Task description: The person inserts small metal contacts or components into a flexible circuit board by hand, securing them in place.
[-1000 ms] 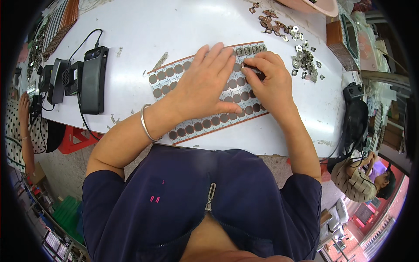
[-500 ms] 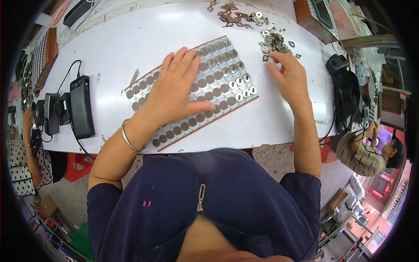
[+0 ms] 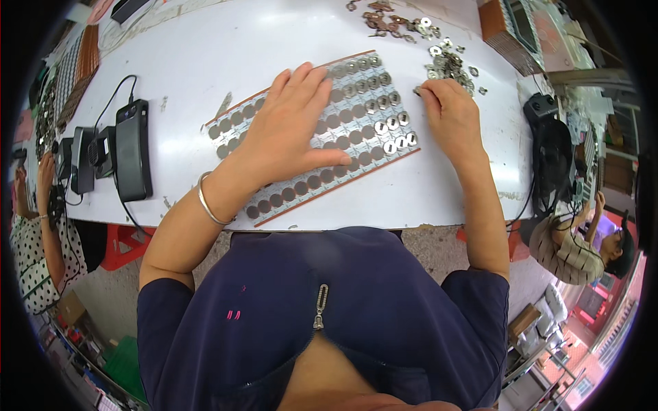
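"Board of round grey discs (image 3: 360, 148): where is it lying?"

"It is lying aslant on the white tabletop (image 3: 192, 75), right in front of the person, its brown edges showing along the far and near sides."

"What is the left hand (image 3: 291, 127) doing?"

"It is resting palm down across the board, released and flat, its thumb pointing right. Around that wrist a silver bracelet (image 3: 204, 198) is circling."

"And the right hand (image 3: 454, 116)?"

"That one is staying clear of the board, just beyond its right end. Thumb and forefinger are pinching a small metal piece (image 3: 417, 90), which is peeking out at the fingertips."

"Is anything sitting on the board?"

"Yes, shiny metal tabs (image 3: 392, 123) are covering discs at its right end."

"What is lying around it?"

"A grey metal pile (image 3: 449, 67) is lying just past the right hand, and brownish pieces (image 3: 385, 22) are spreading farther back. Well to the left, a black rectangular device (image 3: 133, 151) is lying beside a cable."

"Who else is showing?"

"Someone in a polka-dot top (image 3: 34, 257) at the left, and someone in a striped top (image 3: 565, 255) at the right."
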`<act>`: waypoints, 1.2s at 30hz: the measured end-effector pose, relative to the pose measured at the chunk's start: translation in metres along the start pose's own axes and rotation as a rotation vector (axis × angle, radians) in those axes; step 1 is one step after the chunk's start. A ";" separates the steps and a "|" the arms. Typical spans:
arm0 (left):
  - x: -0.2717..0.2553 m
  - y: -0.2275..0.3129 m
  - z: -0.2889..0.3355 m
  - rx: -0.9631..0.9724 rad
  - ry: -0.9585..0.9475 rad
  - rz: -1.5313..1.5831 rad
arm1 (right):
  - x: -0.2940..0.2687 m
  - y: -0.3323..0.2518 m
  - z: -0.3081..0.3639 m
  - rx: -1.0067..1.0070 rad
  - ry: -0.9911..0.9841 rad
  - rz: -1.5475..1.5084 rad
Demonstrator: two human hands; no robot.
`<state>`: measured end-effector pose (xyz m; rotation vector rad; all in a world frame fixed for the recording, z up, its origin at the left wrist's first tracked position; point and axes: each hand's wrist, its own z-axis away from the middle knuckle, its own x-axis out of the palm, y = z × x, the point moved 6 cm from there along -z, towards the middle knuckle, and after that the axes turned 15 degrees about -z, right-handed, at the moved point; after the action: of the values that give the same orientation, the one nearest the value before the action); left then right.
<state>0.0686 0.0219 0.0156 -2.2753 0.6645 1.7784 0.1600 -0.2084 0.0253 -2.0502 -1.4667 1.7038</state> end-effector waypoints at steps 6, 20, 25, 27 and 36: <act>0.004 -0.003 0.000 -0.004 0.025 0.007 | -0.003 -0.004 -0.009 0.180 -0.049 -0.058; 0.011 0.006 0.001 0.020 0.016 0.038 | -0.006 0.005 0.008 0.052 -0.020 -0.031; 0.001 0.003 0.006 -0.041 -0.036 0.034 | 0.005 -0.021 -0.005 0.166 -0.082 -0.342; 0.004 0.007 0.003 -0.026 -0.040 0.031 | 0.015 -0.024 0.002 0.237 -0.165 -0.573; 0.002 -0.004 0.007 -0.030 0.046 0.035 | 0.033 -0.041 -0.012 0.594 -0.252 -0.733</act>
<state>0.0647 0.0280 0.0110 -2.3450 0.6943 1.7671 0.1426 -0.1575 0.0311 -0.8781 -1.3019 1.7804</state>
